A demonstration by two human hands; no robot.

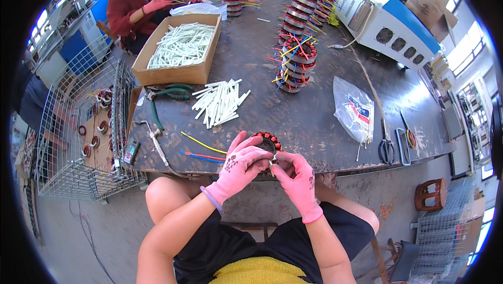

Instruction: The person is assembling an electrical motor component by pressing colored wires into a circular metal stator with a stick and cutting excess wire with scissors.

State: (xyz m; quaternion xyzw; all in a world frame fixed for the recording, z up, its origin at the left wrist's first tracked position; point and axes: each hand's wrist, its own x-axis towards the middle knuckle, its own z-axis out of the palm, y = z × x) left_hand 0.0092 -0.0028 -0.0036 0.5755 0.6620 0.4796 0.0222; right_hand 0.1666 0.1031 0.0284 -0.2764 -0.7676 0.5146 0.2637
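A motor stator [269,138] with red copper windings and a dark ring sits at the table's near edge, partly hidden by my gloved hands. Yellow, red and blue lead wires [204,157] stretch out from it to the left. My left hand [242,162], in a pink glove, lies over its left side with thumb and fingertips pinched together. My right hand [296,180], also pink-gloved, pinches at the stator's near side, its fingertips close to the left ones. Something small and pale shows between the fingertips, too small to name. White sleeve tubes [220,102] lie in a loose pile beyond.
A cardboard box [137,70] of white tubes stands far left, with green-handled pliers [173,91] before it. Stacked stators [296,69] rise at the back. Right lie a plastic bag [350,106], scissors [386,150] and a blue-white machine [390,27]. A gloved co-worker [126,8] sits back left.
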